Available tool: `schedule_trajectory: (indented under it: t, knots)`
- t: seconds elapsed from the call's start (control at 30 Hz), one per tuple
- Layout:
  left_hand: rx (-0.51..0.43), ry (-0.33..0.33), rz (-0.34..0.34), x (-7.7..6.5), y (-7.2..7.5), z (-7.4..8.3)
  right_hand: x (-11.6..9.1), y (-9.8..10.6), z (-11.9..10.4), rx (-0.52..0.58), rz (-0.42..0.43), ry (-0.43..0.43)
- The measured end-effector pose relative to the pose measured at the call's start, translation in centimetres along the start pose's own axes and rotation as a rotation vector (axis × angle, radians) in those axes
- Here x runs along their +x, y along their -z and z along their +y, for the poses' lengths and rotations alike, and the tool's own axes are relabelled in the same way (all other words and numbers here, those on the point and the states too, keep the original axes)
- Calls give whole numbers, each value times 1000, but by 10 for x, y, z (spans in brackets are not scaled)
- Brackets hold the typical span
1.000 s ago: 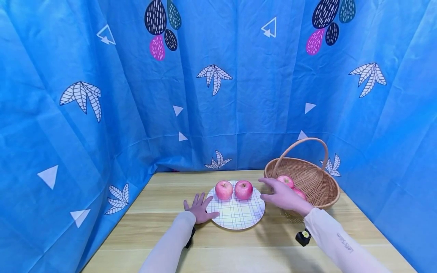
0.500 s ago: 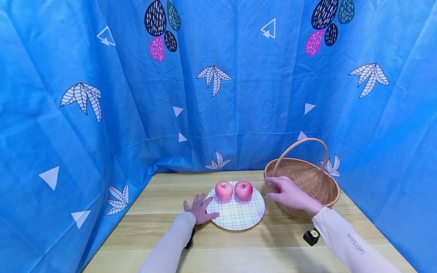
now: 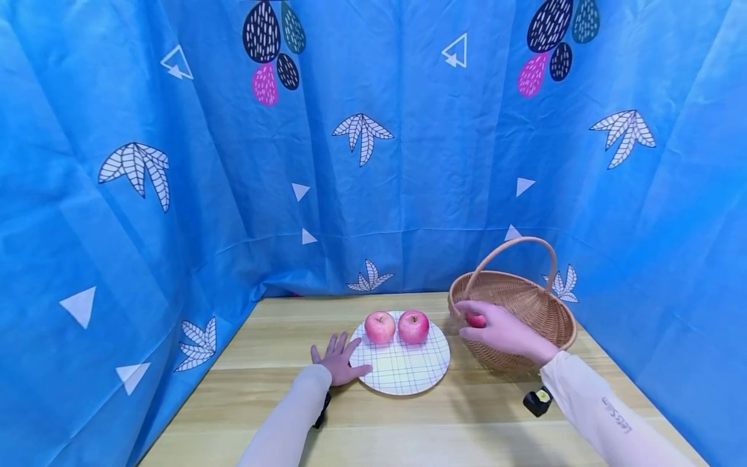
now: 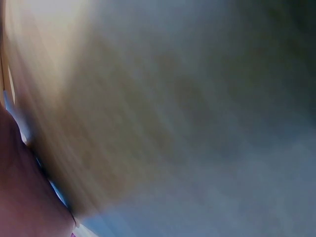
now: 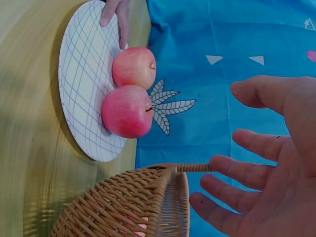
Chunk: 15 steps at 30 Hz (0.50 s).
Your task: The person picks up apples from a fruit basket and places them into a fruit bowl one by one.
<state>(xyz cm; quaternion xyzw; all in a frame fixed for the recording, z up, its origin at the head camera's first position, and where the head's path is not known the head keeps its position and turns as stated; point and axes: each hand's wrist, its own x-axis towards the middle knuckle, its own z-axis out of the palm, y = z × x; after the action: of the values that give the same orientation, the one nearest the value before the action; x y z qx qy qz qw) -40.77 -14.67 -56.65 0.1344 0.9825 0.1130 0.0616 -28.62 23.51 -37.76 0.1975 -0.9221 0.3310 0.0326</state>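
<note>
My left hand (image 3: pixel 340 363) rests with spread fingers on the table, its thumb reaching over the left rim of a round white checked plate (image 3: pixel 403 376). Two apples lie toward the back of that plate, a paler pink one (image 3: pixel 380 327) and a redder one (image 3: pixel 414 327). My right hand (image 3: pixel 504 331) hovers over the front left of a wicker basket (image 3: pixel 545 318). In the right wrist view its fingers (image 5: pixel 237 195) are extended and hold nothing. A red apple (image 3: pixel 475 320) inside the basket shows past the hand, partly covered. The left wrist view is mostly blurred tabletop.
An arched handle (image 3: pixel 519 240) rises over the basket. The wooden table (image 3: pixel 408 434) has a blue patterned curtain (image 3: pixel 373 194) behind it and along both sides. Wrist cameras are strapped under both sleeves.
My right hand has moved slightly right, further in front of the basket, and now hides more of the apples there. My left hand and the two apples on the plate stay put.
</note>
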Motion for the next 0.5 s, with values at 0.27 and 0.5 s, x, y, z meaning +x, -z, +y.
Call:
schedule_trajectory:
  t: [0.27,0.5]
  knots:
    - [-5,-6,12,2,-2,-3,-2,7,1,-13,2,-39]
    - [-4,-2,3,0,0,-1,-5,15,6,3,-28,-43]
